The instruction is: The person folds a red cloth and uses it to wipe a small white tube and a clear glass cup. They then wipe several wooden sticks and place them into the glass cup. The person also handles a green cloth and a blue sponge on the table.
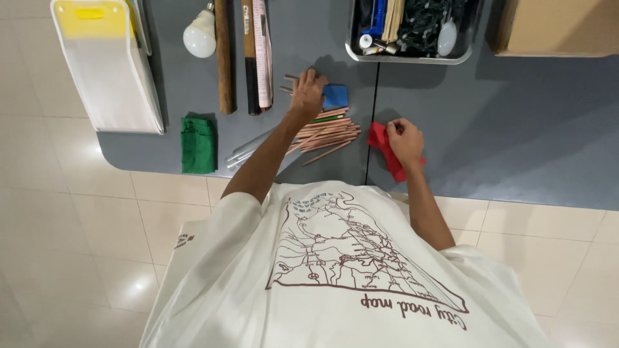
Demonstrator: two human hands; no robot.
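My left hand [308, 94] reaches over a pile of wooden pencils [325, 131] on the grey table [490, 129] and rests on a few pencils beside a small blue cloth pouch [336, 96]. Its fingers curl over those pencils. My right hand [405, 140] is closed on a red cloth pouch [380, 140] lying flat near the table's front edge. A clear plastic sleeve [244, 152] pokes out under my left forearm.
A green cloth pouch [198, 144] lies at the left. Behind are a white bulb [200, 33], a wooden stick [224, 58], rulers [256, 55], a metal tray of small items [412, 32], a cardboard box [558, 27] and a white-and-yellow container [106, 61].
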